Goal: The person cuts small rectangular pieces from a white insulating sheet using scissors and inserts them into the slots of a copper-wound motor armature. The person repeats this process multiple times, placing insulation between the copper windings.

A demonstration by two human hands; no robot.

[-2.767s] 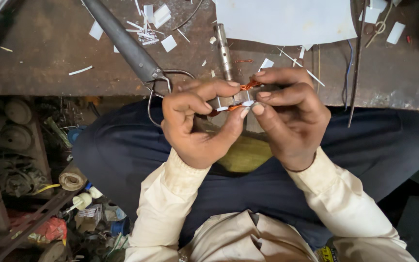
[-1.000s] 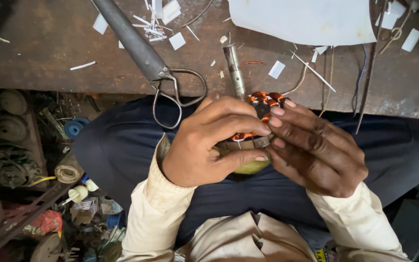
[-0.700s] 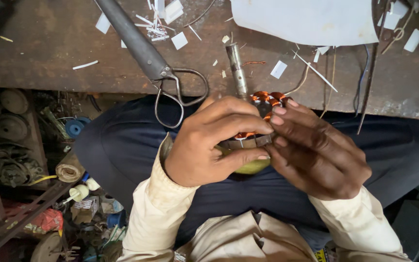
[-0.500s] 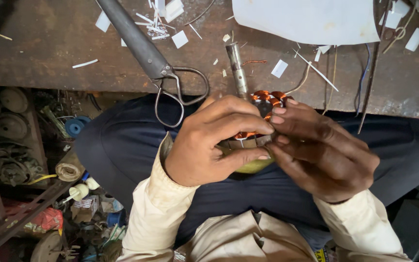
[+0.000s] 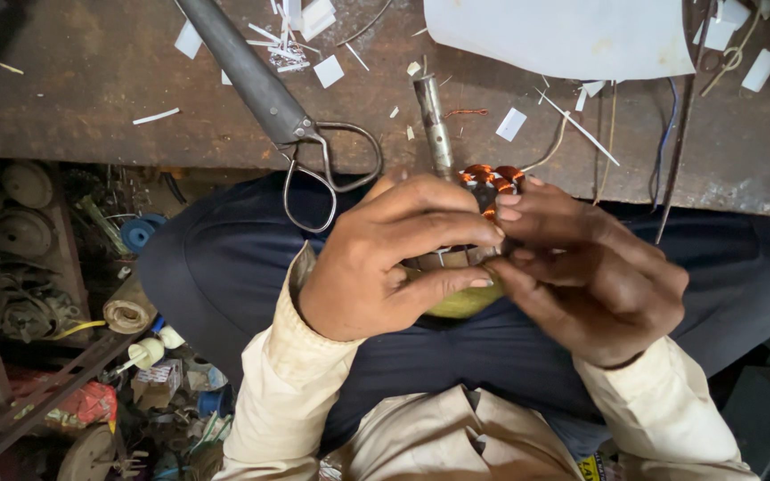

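Observation:
Over my lap both hands grip a small motor armature with copper windings and a grey steel shaft pointing away from me. My left hand wraps its near side, thumb and fingers pinched around the core. My right hand closes on it from the right, fingertips pressed at the windings. A yellow-green piece shows under the hands; most of the core is hidden by my fingers.
A worn bench runs across the top, with large metal shears, a white paper sheet, paper scraps and loose wires. At the left below lie motor parts, spools and a roll of tape.
Earlier my hands held a thin small piece up between the fingertips. Since then they have dropped onto the armature and closed around it; over the last second they barely shift.

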